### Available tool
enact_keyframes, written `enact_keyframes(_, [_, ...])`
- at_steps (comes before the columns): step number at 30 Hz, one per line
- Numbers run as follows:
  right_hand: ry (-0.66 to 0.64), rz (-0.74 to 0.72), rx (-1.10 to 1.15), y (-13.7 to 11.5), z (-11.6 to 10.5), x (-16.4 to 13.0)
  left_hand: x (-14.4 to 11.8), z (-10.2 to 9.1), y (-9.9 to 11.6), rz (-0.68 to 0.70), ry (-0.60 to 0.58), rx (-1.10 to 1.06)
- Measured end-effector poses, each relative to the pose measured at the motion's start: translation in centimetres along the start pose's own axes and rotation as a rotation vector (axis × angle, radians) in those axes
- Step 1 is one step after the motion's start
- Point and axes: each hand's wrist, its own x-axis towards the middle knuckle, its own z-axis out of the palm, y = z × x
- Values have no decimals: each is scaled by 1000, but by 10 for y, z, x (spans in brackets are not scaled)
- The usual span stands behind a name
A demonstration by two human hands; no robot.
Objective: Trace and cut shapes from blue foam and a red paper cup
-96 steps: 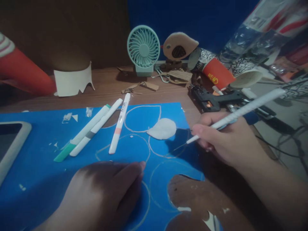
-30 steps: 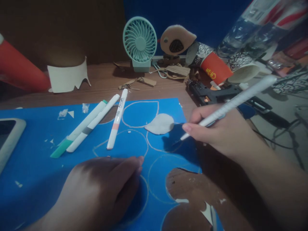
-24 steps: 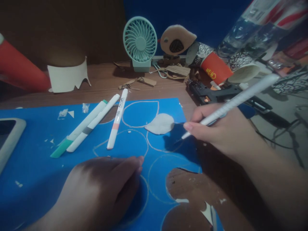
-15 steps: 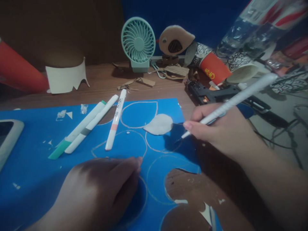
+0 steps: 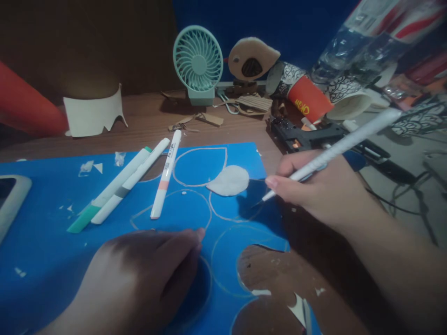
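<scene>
Two hands over one blue sheet (image 5: pixel 42 260) on the wooden desk (image 5: pixel 146 121).

Far left: red cone shape (image 5: pixel 24 107) at the frame edge, a device with a pale rounded border (image 5: pixel 12 204) lying on the sheet's left side. Behind, on the desk, a cream cut-out card strip (image 5: pixel 91 114) stands curved.

Left-centre: three markers lie on the sheet, all angled up to the right. Green-tipped marker (image 5: pixel 108 190) and grey-banded marker (image 5: pixel 131 181) are side by side and touching; peach-banded marker (image 5: pixel 165 174) is just right of them, apart.

Left hand (image 5: pixel 139 279) lies flat, palm down, on the sheet's near part, fingers loose, gripping nothing, fingertips by a pencilled circle.

Centre: several pale outlines are drawn on the sheet. White teardrop cut-out (image 5: pixel 228 180) lies on it between two outlines. Near-right part of the sheet is cut away, desk showing through.

Back centre: small teal fan (image 5: pixel 198 60) upright, bird-shaped cardboard piece (image 5: pixel 252 58) just right of it.

Right hand (image 5: pixel 314 190) is closed around a white craft knife (image 5: pixel 335 149) in a pen grip, fine tip down at the sheet just right of the teardrop, on an outline. Shaft tilts up and right.

Right rear: black glue gun (image 5: pixel 307 137) on the desk, a red-banded paper cup (image 5: pixel 307 100) on its side, a clear plastic bottle (image 5: pixel 352 42) above.
</scene>
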Motion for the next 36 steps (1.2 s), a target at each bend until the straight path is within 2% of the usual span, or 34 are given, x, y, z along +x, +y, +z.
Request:
enact_keyframes(4, [-16,44,51,-1,0,0,-3,-1,0,4,18,3])
enact_keyframes(9, [-25,71,42,-4,-2,0,-2,-5,3,-20,-78,14])
enact_keyframes(36, [-11,95,43,0,-3,-1,-1,-4,2,10,-56,10])
